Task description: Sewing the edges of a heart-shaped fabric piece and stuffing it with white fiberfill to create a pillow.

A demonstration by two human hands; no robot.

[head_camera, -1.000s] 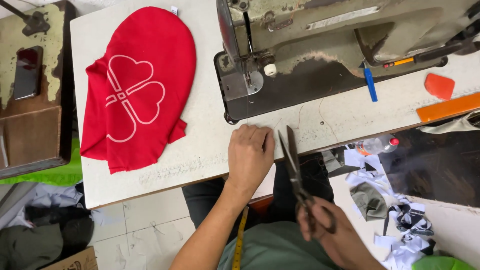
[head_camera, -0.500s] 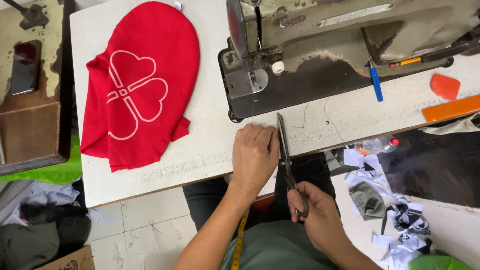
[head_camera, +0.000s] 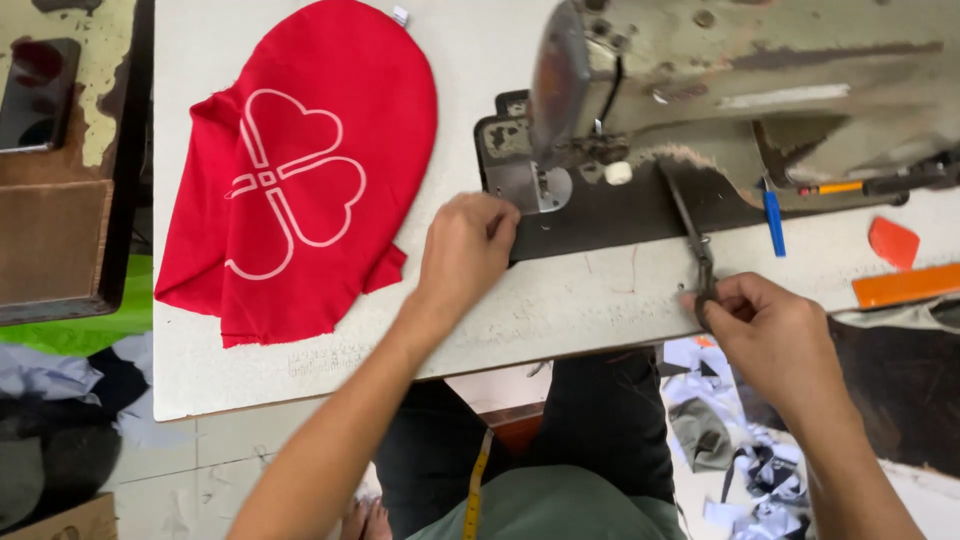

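- A worn white work table [head_camera: 560, 310], its top scuffed and marked, is seen from above, spanning the frame.
- A heavy grey metal sewing machine [head_camera: 740, 110], its paint chipped and stained, is set on a dark base plate at the table's far right.
- A red knit fabric piece [head_camera: 300, 170] with a rounded top and a white outlined four-heart clover print is laid flat on the table's left part, well apart from both hands.
- The left hand [head_camera: 462, 250] is stretched forward from a bare forearm, knuckles up, its fingers curled loosely and resting at the front-left corner of the machine's base plate, near the needle area; whether anything is pinched under them cannot be told.
- The right hand [head_camera: 770, 335] is held at the table's near edge, its fingers closed around the handles of dark metal scissors [head_camera: 690, 225], whose blades are pointed away toward the machine and lie nearly together.
- A yellow measuring tape [head_camera: 478, 490] is seen hanging down the person's front.
- A blue pen-like tool [head_camera: 773, 222] is laid on the machine base, just right of the scissors.
- Orange plastic pieces [head_camera: 895, 265] are lying at the table's right edge.
- Fabric scraps [head_camera: 740, 470] are scattered on the floor below.
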